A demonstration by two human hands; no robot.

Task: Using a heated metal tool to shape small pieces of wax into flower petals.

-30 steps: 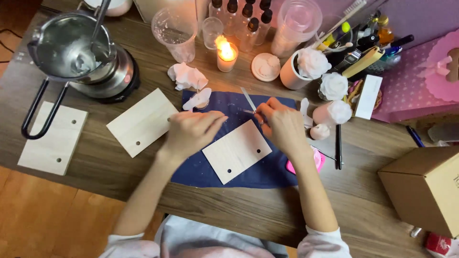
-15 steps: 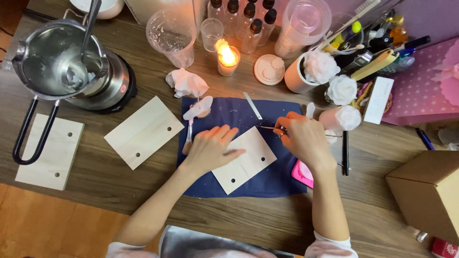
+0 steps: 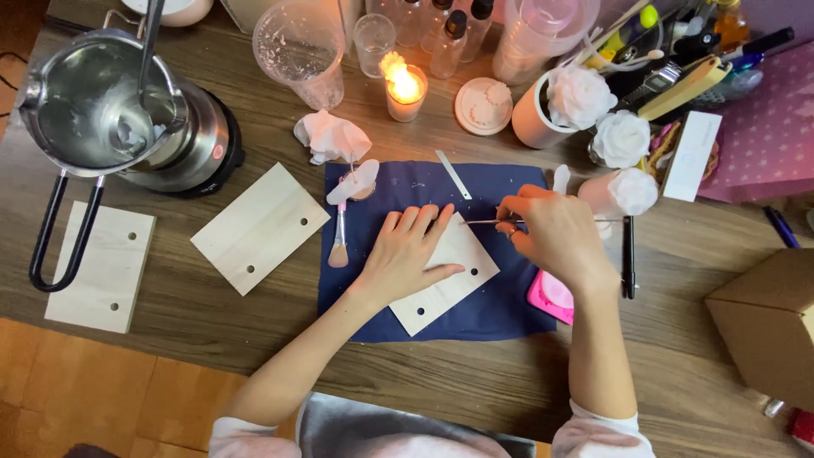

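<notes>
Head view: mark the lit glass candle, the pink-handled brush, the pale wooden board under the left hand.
Lit glass candle [image 3: 404, 95], head view, on the glass.
Pink-handled brush [image 3: 338, 242], head view, on the handle.
Pale wooden board [image 3: 454, 284], head view, bare right part.

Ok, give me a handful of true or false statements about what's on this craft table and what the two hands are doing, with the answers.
1. The left hand lies flat on a wooden board with holes. True.
2. The right hand holds a paintbrush. False: it pinches thin metal tweezers; the brush lies on the blue mat.
3. The candle is unlit. False: its flame burns.
4. The metal pot sits at the far left of the table. True.
5. Both other boards lie on the mat. False: they lie on the bare table.
</notes>
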